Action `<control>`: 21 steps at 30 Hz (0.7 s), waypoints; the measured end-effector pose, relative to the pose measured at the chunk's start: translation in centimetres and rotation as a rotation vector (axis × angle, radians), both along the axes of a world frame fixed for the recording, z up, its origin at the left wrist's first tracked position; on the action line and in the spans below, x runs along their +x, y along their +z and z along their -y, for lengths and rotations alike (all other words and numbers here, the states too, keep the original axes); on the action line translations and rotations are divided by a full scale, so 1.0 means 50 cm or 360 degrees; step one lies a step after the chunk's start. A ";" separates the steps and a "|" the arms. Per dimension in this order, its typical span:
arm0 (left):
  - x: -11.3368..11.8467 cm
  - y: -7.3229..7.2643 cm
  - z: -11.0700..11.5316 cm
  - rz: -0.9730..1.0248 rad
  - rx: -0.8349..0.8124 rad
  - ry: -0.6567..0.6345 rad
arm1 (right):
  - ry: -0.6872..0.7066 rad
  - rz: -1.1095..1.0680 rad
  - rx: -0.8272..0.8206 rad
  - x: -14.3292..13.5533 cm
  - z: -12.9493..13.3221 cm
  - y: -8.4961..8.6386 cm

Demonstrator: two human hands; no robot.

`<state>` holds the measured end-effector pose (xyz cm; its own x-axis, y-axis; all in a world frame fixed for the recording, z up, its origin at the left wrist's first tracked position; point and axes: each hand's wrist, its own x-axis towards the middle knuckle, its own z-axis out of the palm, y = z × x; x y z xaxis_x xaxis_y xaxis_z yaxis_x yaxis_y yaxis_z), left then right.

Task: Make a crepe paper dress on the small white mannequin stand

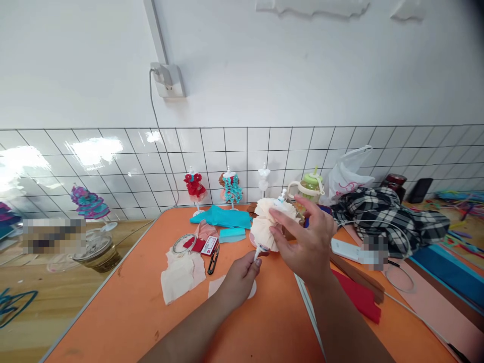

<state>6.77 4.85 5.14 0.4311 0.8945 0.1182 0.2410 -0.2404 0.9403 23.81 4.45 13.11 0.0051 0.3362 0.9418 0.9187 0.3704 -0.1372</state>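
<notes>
My left hand [240,277] is closed around the white stand pole [257,252] of a miniature dress form, which I hold tilted above the orange table. Layers of cream ruffled crepe paper [262,227] cover the form, and its white neck [283,194] points up and away. Against the ruffles rest the thumb and forefinger of my right hand [308,242], with a gap between them and the other fingers spread. Cream paper pieces [181,280] lie left of my hands, near a black-handled cutter [213,259] and a roll of clear tape [184,244].
Behind stand dress forms in red [194,186] and turquoise [231,189], plus a bare white one [263,179]. Turquoise paper [223,218] lies before them. A green-lidded bottle [312,184], plaid cloth [378,212], white phone [346,249] and red paper [357,297] are at right.
</notes>
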 end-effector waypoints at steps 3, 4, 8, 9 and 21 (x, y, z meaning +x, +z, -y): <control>-0.003 -0.009 -0.007 0.0088 -0.0107 -0.0024 | 0.0209 -0.0287 -0.0001 0.000 0.002 0.006; -0.003 -0.012 -0.008 0.0114 -0.0146 -0.0047 | 0.0268 -0.0406 -0.0003 0.001 0.002 0.007; -0.002 -0.019 -0.005 0.0215 -0.0227 -0.0145 | 0.0371 -0.0691 -0.0097 0.008 0.000 0.010; -0.002 -0.019 -0.004 0.0259 -0.0255 -0.0179 | 0.0387 -0.0717 -0.0112 0.010 -0.001 0.010; -0.004 -0.028 -0.006 0.0571 -0.0413 -0.0393 | 0.0819 -0.0987 -0.0149 0.009 -0.005 -0.008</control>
<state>6.56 5.17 3.73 0.6064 0.7907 0.0847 -0.1424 0.0032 0.9898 24.24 4.69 12.73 0.3400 0.5161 0.7861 0.3830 0.6875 -0.6170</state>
